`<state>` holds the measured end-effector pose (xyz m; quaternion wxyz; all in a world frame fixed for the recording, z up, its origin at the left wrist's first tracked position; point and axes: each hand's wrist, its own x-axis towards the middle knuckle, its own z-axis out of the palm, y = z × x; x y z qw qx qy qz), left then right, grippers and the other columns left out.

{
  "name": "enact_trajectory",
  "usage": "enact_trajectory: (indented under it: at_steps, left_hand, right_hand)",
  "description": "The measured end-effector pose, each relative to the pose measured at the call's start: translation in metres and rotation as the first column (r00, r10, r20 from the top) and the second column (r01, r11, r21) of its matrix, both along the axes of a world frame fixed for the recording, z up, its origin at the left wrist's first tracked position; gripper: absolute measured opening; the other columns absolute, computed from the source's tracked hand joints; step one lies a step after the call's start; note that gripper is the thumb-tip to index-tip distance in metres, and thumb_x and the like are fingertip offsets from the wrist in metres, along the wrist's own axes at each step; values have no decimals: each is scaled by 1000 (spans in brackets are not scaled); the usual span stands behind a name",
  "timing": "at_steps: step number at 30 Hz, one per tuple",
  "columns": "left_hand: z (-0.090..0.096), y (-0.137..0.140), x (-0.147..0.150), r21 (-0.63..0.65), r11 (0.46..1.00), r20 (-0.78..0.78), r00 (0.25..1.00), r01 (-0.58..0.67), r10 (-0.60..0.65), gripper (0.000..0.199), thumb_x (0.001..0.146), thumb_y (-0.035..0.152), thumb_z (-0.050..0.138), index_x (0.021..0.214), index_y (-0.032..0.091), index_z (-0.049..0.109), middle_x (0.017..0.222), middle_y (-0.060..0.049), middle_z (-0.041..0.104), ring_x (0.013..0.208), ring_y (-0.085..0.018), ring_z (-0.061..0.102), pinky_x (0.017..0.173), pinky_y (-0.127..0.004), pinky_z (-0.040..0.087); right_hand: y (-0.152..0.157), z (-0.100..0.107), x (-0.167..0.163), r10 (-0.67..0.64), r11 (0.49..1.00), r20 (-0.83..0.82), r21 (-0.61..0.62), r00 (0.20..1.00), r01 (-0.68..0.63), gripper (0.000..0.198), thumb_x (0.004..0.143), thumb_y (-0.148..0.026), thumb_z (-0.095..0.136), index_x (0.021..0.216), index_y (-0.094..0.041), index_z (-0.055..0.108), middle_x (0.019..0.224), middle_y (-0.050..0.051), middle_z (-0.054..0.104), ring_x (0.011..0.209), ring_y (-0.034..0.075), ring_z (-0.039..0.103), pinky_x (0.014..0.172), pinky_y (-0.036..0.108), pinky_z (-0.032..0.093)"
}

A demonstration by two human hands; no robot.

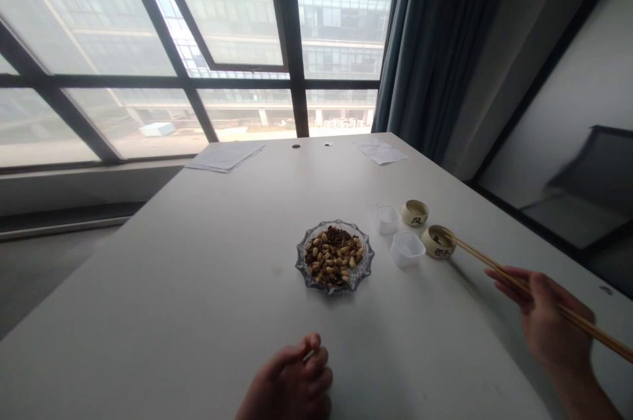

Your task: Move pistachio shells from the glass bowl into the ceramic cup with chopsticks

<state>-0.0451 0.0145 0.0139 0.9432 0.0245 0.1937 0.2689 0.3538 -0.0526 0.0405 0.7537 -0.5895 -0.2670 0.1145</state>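
Table (198, 262) | right hand (556, 318): chopsticks (479, 255) at nearer cup (439, 250) | left hand (297, 380): curled

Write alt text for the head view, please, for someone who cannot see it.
The right hand holds chopsticks, tips at a cup on a white table. Nearby stand another cup, two tubs and a bowl of nuts; the left hand is curled.

Prob. office: desk (198, 242) w/ papers (227, 157)

white table (198, 262): stacked papers (225, 157) at far left corner; loose sheets (383, 152) near far right corner; two round fittings (295, 146) by far edge. framed window (237, 4) beyond far edge; dark curtain (430, 44) past far right corner.
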Motion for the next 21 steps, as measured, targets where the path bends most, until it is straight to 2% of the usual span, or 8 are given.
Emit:
enact_trajectory:
  at_steps: [3,6,7,9,11,13,16,21]
  left_hand:
    - [-2,2,0,-5,1000,10,1000,1,-1,22,76,24,77,90,16,63,69,5,42,61,-9,40,58,-23,27]
    - [-5,3,1,-5,1000,26,1000,17,-17,22,75,24,78,90,16,65,69,4,44,61,-9,40,57,-23,28]
    - [-5,4,1,-3,1000,32,999,23,-23,22,75,24,78,90,16,65,69,4,44,61,-9,40,57,-23,28]
    - [-6,4,1,6,1000,40,999,31,-31,21,75,24,78,90,16,65,69,4,45,61,-9,41,57,-23,28]
    - [-6,3,1,11,1000,47,999,23,-23,21,76,24,77,90,16,65,69,4,46,61,-9,41,58,-23,29]
    - [-4,2,2,20,1000,49,999,11,-12,19,77,24,76,91,16,66,69,4,46,61,-10,42,58,-23,29]
    - [-3,2,3,39,999,46,999,5,-7,19,78,25,75,91,16,66,70,4,47,61,-10,41,58,-23,28]
    - [-7,1,4,66,997,69,997,32,-36,19,76,26,76,90,17,66,68,4,47,61,-11,43,58,-24,27]
  right_hand:
    - [0,13,-8,-19,1000,62,0,998,19,32,82,-45,77,86,-14,74,79,10,77,68,21,77,66,25,64]
    - [6,32,-30,-2,1000,199,3,980,1,24,83,-41,77,86,-17,75,80,8,77,65,21,76,64,27,64]
    - [10,38,-40,30,999,248,14,968,-34,21,83,-39,78,84,-19,74,82,7,77,64,21,76,62,28,64]
    - [21,47,-63,175,984,320,-21,931,-177,17,85,-36,76,80,-20,74,84,7,77,65,22,75,61,31,63]
    - [37,52,-86,376,926,361,-166,853,-338,16,89,-36,72,84,-21,75,79,7,76,65,20,73,60,30,61]
    - [54,53,-106,561,827,351,-286,750,-484,21,92,-38,68,84,-20,75,79,6,76,66,19,72,61,29,60]
    - [76,48,-125,700,712,320,-392,639,-583,28,95,-42,63,84,-20,74,81,6,76,70,19,72,63,29,59]
    - [91,39,-135,730,674,316,-479,606,-562,32,97,-46,59,85,-20,73,80,6,76,71,20,71,65,29,58]
